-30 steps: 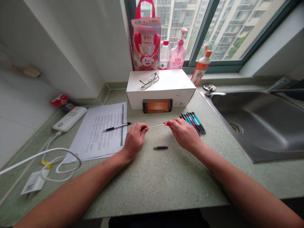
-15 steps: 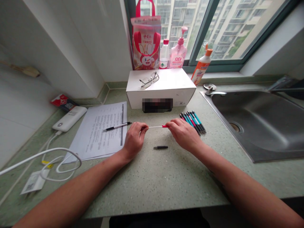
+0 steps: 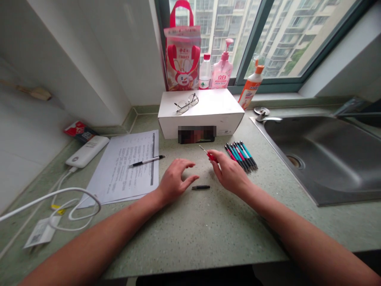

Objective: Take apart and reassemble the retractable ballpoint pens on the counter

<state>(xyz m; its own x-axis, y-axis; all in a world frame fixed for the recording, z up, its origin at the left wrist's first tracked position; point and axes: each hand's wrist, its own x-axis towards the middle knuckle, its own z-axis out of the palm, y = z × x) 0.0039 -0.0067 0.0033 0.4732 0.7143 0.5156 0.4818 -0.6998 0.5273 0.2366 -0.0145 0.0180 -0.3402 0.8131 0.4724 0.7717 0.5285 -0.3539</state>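
Note:
My right hand point(image 3: 232, 171) pinches a red pen barrel point(image 3: 211, 156), from which a thin refill point(image 3: 203, 149) sticks out up and to the left. Empty, my left hand point(image 3: 175, 177) has its thumb and fingers apart in a C shape over the counter. Between the two hands, near the left thumb, a short black pen tip section point(image 3: 201, 187) lies on the countertop. Beyond my right hand is a row of several pens point(image 3: 241, 155) in teal, red and black. Another pen, white and black point(image 3: 147, 160), rests across the printed sheets point(image 3: 127, 159) to the left.
At the back stands a white box point(image 3: 202, 107) with glasses point(image 3: 187, 104) on top and a dark, blurred-out object point(image 3: 197, 135) against its front. The steel sink point(image 3: 315, 194) is on the right. A white power bank point(image 3: 87, 151) and cable point(image 3: 56, 190) lie left.
My left hand has let go of the refill's end and opened, lowering slightly. The refill in my right hand has swung from level to pointing up and left.

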